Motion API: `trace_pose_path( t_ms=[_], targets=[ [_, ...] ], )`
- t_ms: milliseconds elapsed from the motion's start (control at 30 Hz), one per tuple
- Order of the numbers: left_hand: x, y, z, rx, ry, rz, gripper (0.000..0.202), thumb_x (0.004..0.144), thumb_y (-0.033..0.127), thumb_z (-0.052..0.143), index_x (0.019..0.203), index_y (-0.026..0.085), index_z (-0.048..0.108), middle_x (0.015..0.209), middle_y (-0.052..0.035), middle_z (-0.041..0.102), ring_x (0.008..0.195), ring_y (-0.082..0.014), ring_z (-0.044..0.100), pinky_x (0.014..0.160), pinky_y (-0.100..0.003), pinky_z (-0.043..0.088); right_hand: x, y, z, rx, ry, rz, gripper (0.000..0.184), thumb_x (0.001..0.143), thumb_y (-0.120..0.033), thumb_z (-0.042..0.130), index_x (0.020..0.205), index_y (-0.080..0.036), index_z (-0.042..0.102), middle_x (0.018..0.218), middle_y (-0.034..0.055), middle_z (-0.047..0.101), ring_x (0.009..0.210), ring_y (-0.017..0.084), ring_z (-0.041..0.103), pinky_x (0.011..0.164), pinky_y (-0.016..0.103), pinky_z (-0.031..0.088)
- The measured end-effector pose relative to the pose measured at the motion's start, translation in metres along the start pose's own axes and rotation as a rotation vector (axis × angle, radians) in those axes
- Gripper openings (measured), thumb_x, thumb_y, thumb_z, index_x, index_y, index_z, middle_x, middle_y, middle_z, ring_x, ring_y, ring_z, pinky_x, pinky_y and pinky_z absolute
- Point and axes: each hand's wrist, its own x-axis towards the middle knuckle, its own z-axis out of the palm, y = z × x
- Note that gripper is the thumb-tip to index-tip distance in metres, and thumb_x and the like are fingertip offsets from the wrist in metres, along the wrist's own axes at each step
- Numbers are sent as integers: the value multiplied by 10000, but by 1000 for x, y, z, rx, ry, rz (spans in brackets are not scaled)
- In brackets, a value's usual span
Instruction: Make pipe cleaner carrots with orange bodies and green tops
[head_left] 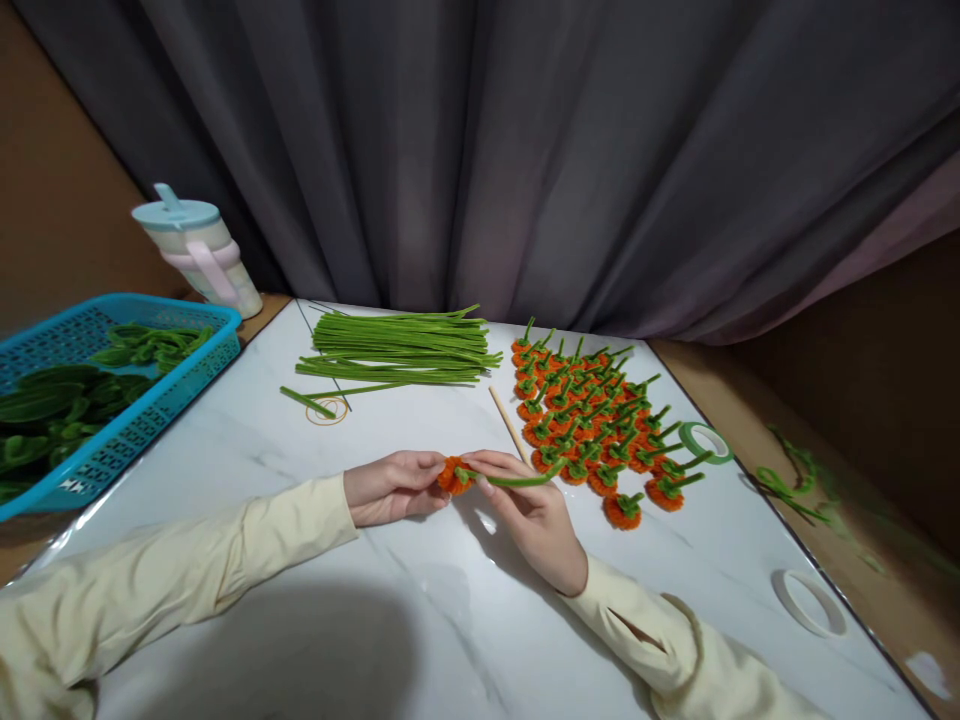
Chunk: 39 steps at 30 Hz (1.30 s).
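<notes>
Between my two hands, above the white marbled tabletop (300,560), is an orange fuzzy pipe-cleaner pumpkin (453,476). My left hand (397,487) pinches its left side with thumb and fingers. On the other side, my right hand (536,515) has its fingers closed on a green pipe cleaner (529,481) that runs from the pumpkin's green top out to the right. To the right of my right hand stand rows of similar orange pumpkins (622,512) with green stems. A thin wooden stick (510,425) lies just beyond my right hand.
A pile of green pipe cleaners (397,345) lies at the back, with tan rubber bands (327,411) nearby. At left are a blue basket (150,425) of green leaf pieces and a tumbler (206,255). Green tape (705,442) and white tape (810,603) lie at right.
</notes>
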Motion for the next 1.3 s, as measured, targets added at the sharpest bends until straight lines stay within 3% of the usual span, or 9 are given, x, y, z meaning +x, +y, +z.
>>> trace_pose_path(
  t_ms=[167, 433, 633, 867, 1000, 1167, 1300],
  targets=[
    [-1, 1, 5, -8, 57, 7, 216, 701, 40, 672, 910, 29, 618, 846, -98, 651, 695, -114, 650, 655, -152, 537, 0, 2, 0, 21, 3, 24, 218, 855, -190, 517, 1004, -227, 671, 1063, 70, 622, 995, 176, 583, 894, 326, 474],
    [0, -1, 0, 16, -6, 34, 291, 639, 213, 765, 845, 47, 643, 757, -63, 645, 650, -112, 642, 654, -170, 547, -1, 2, 1, 20, 13, 31, 209, 850, -204, 526, 990, -225, 679, 1045, 72, 630, 975, 181, 592, 874, 328, 486],
    [1, -3, 6, 174, 142, 99, 203, 689, 238, 725, 753, 66, 638, 649, -42, 626, 556, -84, 608, 551, -144, 531, -1, 2, 1, -2, -6, 34, 219, 854, -222, 521, 1012, -229, 672, 1048, 75, 629, 980, 186, 588, 877, 339, 485],
    [1, -4, 8, 233, 191, 132, 267, 599, 252, 787, 749, 78, 651, 676, -39, 622, 541, -72, 575, 492, -136, 498, -1, 2, 1, 19, -27, 59, 215, 855, -230, 521, 1005, -224, 675, 1054, 76, 621, 984, 183, 585, 873, 325, 485],
    [1, -5, 8, 257, 188, 158, 320, 538, 293, 817, 699, 79, 642, 612, -21, 588, 497, -58, 528, 473, -144, 475, -1, 0, 1, 17, -51, 45, 224, 857, -236, 517, 1020, -220, 670, 1054, 82, 619, 983, 184, 585, 870, 324, 490],
    [0, -4, 9, 295, 170, 157, 321, 559, 307, 803, 710, 79, 636, 592, -19, 580, 483, -59, 510, 467, -155, 460, -1, -2, 0, 4, -48, 33, 219, 853, -237, 523, 1010, -220, 675, 1043, 83, 627, 968, 184, 593, 856, 325, 498],
    [0, -2, 8, 312, 31, 102, 321, 611, 286, 776, 805, 77, 629, 683, -46, 604, 551, -88, 540, 511, -195, 479, -1, -1, -1, 9, -43, 9, 207, 851, -220, 526, 987, -223, 681, 1004, 77, 653, 957, 187, 601, 856, 336, 489]
  ],
)
